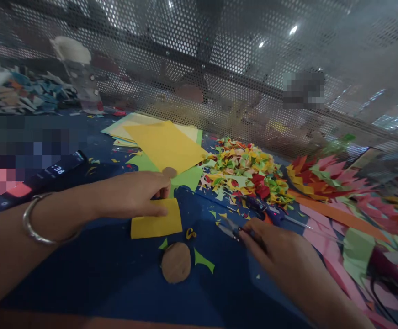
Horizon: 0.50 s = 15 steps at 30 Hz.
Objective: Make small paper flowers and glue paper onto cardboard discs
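Note:
My left hand (144,194) has its thumb on a folded-looking yellow paper rectangle (164,224) and its fingers curled at the far edge, gripping it. A small round brown piece (169,172) shows just beyond those fingertips. In my right hand (270,246) is a pair of scissors (229,228), its blades pointing left and slightly apart. Between the hands and nearer me, a round brown cardboard disc (176,262) rests on the blue table. Green paper scraps (204,262) and a curled yellow strip (191,234) lie around it.
Behind my hands are yellow sheets (167,146) and a heap of paper clippings (243,169). A glue gun (270,212) lies to the right, near pink strips (325,242) and petal-like paper shapes (332,178). A phone (55,171) is at left; perforated metal screen (185,59) stands behind.

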Motion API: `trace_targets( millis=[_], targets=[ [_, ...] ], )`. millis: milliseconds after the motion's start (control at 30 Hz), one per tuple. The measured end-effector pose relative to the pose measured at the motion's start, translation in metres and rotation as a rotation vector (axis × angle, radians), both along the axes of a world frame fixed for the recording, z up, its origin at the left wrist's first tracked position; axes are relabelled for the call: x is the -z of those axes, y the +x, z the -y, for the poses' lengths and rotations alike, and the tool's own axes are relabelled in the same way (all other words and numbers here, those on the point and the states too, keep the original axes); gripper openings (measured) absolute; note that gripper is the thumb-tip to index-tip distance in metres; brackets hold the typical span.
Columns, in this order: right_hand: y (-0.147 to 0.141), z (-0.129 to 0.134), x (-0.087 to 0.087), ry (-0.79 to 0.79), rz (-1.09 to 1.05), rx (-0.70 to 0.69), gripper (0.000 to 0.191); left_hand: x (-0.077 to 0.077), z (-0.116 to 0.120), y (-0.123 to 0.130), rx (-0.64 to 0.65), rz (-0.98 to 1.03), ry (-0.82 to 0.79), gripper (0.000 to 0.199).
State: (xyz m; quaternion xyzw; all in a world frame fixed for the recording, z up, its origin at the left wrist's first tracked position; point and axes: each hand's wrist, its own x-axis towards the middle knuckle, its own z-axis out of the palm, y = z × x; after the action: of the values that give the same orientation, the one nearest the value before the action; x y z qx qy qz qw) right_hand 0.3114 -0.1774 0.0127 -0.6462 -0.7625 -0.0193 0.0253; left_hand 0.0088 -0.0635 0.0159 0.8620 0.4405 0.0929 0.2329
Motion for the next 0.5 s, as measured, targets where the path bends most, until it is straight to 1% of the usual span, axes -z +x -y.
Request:
trace_targets(
  millis=[67, 133, 200, 267, 300, 367, 433, 467, 500],
  targets=[
    [-0.008, -0.009, -0.007, -0.036, -0.004, -0.023, 0.022, -0.002, -0.003, 0.003, 0.037, -0.07, -0.087, 0.019],
    [-0.016, -0.016, -0.012, -0.048, -0.077, -0.052, 0.019, -0.005, -0.006, 0.004, 0.059, -0.045, -0.136, 0.015],
    [-0.022, -0.02, -0.014, -0.075, -0.233, -0.079, 0.017, -0.008, -0.009, 0.004, 0.057, 0.041, -0.154, 0.012],
    [-0.026, -0.024, -0.016, -0.085, -0.436, -0.091, 0.015, -0.008, -0.011, 0.003, 0.026, 0.213, -0.182, 0.012],
    [-0.027, -0.026, -0.017, -0.077, -0.54, -0.086, 0.015, -0.008, -0.012, 0.003, -0.004, 0.322, -0.219, 0.013],
    [-0.027, -0.031, -0.019, -0.054, -0.728, -0.071, 0.015, -0.008, -0.011, 0.005, -0.092, 0.53, -0.327, 0.026],
    [-0.028, -0.039, -0.022, -0.037, -0.908, -0.057, 0.017, -0.007, -0.008, 0.009, -0.189, 0.657, -0.467, 0.036],
    [-0.028, -0.044, -0.023, -0.037, -1.005, -0.048, 0.016, -0.006, -0.006, 0.012, -0.238, 0.692, -0.545, 0.035],
    [-0.029, -0.048, -0.023, -0.039, -1.106, -0.037, 0.015, -0.005, -0.004, 0.016, -0.283, 0.722, -0.627, 0.031]
  ],
)
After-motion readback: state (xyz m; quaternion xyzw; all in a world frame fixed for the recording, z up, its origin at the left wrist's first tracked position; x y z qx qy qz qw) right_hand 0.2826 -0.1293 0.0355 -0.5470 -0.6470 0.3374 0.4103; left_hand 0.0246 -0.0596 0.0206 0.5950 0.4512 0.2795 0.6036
